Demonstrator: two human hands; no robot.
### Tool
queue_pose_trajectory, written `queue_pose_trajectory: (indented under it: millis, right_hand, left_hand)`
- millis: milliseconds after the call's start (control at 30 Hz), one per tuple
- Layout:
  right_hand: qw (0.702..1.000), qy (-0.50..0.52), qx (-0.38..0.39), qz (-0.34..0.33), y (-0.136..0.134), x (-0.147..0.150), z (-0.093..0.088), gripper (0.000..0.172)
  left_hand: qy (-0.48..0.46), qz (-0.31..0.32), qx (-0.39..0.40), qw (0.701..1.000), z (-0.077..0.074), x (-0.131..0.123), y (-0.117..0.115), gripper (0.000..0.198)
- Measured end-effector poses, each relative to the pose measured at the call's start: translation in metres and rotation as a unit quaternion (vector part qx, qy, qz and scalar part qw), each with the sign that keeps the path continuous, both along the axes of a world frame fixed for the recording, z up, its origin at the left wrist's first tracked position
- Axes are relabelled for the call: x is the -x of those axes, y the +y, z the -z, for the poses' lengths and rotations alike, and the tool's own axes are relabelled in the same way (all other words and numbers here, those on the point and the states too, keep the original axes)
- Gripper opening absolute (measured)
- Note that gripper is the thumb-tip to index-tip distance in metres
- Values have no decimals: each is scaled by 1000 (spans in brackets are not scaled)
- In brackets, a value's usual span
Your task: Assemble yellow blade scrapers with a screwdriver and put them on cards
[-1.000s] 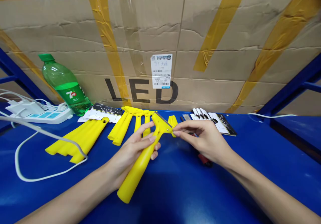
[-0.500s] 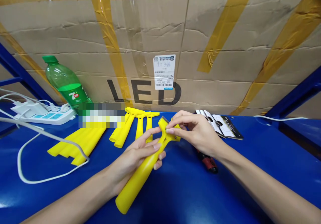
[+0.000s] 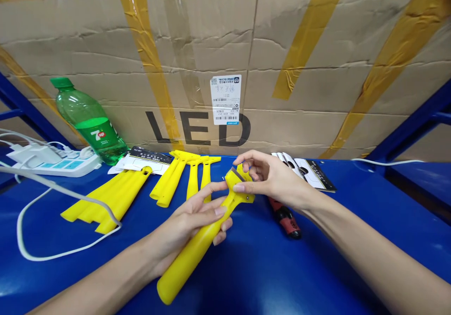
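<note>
A yellow scraper with a long hollow handle slants up across the middle, its wide head farthest from me. My left hand is wrapped round the handle's upper part, with the forefinger stretched to the head's left corner. At the head, a grey metal strip like a blade shows along the edge. My right hand pinches the head, its thumb lying on the yellow face and its fingers behind. Whether a small part sits between those fingertips I cannot tell. Behind the right hand lies a red and black screwdriver-like handle, partly hidden.
More yellow scrapers and a fanned yellow stack lie left on the blue table. Printed cards are at right. A green bottle, a power strip and a looping white cable stand left, before a large carton.
My right thumb has slid flatter onto the scraper's head, and the fingers have opened slightly behind it. The grey strip shows more. The whole view has shifted a little.
</note>
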State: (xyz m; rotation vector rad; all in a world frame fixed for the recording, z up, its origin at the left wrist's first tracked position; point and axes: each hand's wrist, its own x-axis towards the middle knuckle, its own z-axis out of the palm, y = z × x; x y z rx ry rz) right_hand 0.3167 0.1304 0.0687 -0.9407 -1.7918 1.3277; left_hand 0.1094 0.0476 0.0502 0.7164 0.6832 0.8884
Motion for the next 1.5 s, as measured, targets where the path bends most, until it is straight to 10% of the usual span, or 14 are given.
queue_pose_trajectory:
  millis: [300,467,600,900,1167,1500]
  right_hand:
    - [982,-94,-136,88,-6,-9,-1,41]
    - [849,-421,-260,186,-25,-46,2,27]
    - [822,-504,-209,164,-41,-58,15,36]
    - [884,-403,-191,137,-40,-47,27,17]
    - [968,-156,-129,145,-42,-85,21,33]
    - [983,-80,-79,144,-36,-99,20,23]
  left_hand:
    - [24,-60,39,997,-3,-9,1,67]
    - [45,-79,51,995,3,-6,3,68]
    - [58,-80,53,994,8,-6,3,74]
    - [77,-88,51,992,9,-12,2,72]
    - [65,-163,63,982,0,-12,4,75]
    - [73,-171,62,981,-2,-11,3,72]
